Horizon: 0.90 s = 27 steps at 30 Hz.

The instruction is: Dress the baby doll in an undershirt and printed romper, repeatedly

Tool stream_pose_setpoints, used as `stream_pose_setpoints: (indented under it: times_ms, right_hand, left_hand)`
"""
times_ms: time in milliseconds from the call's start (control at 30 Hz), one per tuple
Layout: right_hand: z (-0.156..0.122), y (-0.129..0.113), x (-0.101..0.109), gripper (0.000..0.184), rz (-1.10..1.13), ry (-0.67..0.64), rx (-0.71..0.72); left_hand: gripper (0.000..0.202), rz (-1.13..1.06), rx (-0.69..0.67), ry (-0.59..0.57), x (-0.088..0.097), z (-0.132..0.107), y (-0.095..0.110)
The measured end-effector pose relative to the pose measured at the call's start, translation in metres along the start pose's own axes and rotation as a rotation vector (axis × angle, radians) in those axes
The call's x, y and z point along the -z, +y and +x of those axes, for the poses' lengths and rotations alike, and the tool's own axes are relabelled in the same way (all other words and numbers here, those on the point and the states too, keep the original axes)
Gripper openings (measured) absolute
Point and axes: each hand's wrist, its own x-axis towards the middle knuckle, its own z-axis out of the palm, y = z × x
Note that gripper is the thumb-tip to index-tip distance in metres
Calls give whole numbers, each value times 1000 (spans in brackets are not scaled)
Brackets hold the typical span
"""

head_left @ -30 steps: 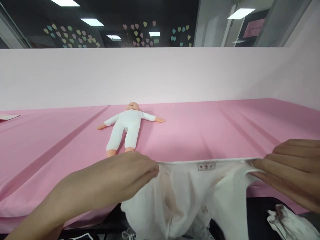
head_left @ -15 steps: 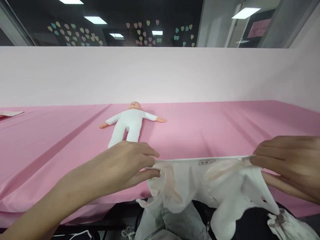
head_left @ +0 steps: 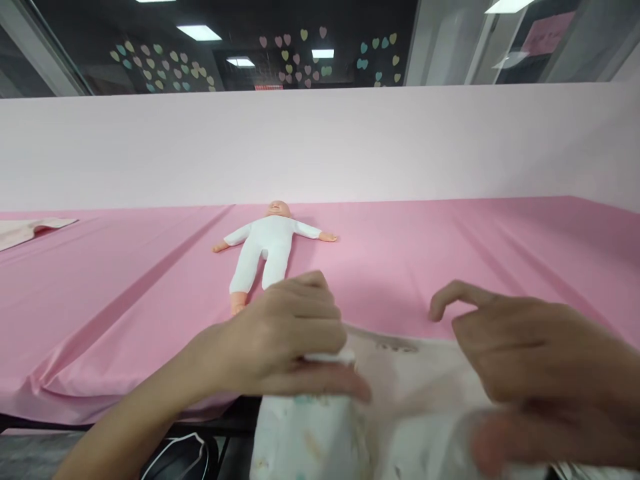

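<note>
A pale baby garment (head_left: 400,387) with a faint print hangs in front of me at the near edge of the bed, blurred by motion. Small lettering runs along its top edge. My left hand (head_left: 305,340) is closed on the garment's left side, fingers curled over and thumb beneath. A light patterned part of the cloth drops below that hand. At the garment's right side is my right hand (head_left: 530,360), its forefinger bent outward and its blurred thumb well apart. Beyond my left hand a baby doll (head_left: 270,240) in white lies on its back, arms spread.
A pink sheet (head_left: 390,267) covers the surface, with folds on the left. A cream cloth (head_left: 35,230) lies at the far left. Behind stands a white wall (head_left: 320,147) under a window with heart stickers. Dark items and a white cord (head_left: 175,443) show below the edge.
The garment's stretched top edge has slackened and its patterned side now shows. My left hand has closed further on the cloth; my right hand has moved left and its fingers have spread.
</note>
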Motion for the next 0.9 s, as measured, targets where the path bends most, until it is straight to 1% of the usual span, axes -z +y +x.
stream_pose_setpoints:
  times_ms: [100,133,200,300,400,433,500,567,600,667,700,767,833,900]
  right_hand:
    - [13,3,-7,51,-102,49,70]
    - [14,3,-10,49,-168,84,77]
    - [13,4,-17,44,-296,140,104]
    - [4,1,-23,36,-405,131,134]
    - [-4,-2,-27,32,-367,77,93]
    - [-6,-3,-29,31,-326,90,57]
    - [-10,-5,-38,26,-223,181,-50]
    - [-14,-9,-54,17,-126,324,-182]
    - [-16,-12,-63,14,-87,397,-254]
    - [-22,-21,-83,14,-44,538,-385]
    - [-25,-25,-92,16,-42,598,-443]
    - [-31,-31,-109,18,-57,678,-543]
    - [-37,-32,-120,20,-56,706,-644]
    - [-41,-28,-127,22,-25,682,-750]
  left_hand:
    - [47,264,-4,92,-7,4,-10]
    - [46,324,-3,102,-10,5,-12]
    - [44,400,27,82,-17,4,-11]
    - [35,451,181,13,-23,2,-3]
    - [23,445,339,-37,-26,1,4]
    - [23,420,364,-50,-27,0,5]
    - [32,340,388,-57,-33,0,5]
    - [42,229,403,-22,-41,0,2]
    - [43,166,408,1,-47,0,1]
    - [41,31,431,29,-60,-2,-1]
    - [38,-31,463,35,-68,-4,-2]
    - [37,-133,586,38,-86,-9,-2]
    - [39,-226,744,70,-106,-15,0]
    - [39,-369,864,167,-127,-21,5]
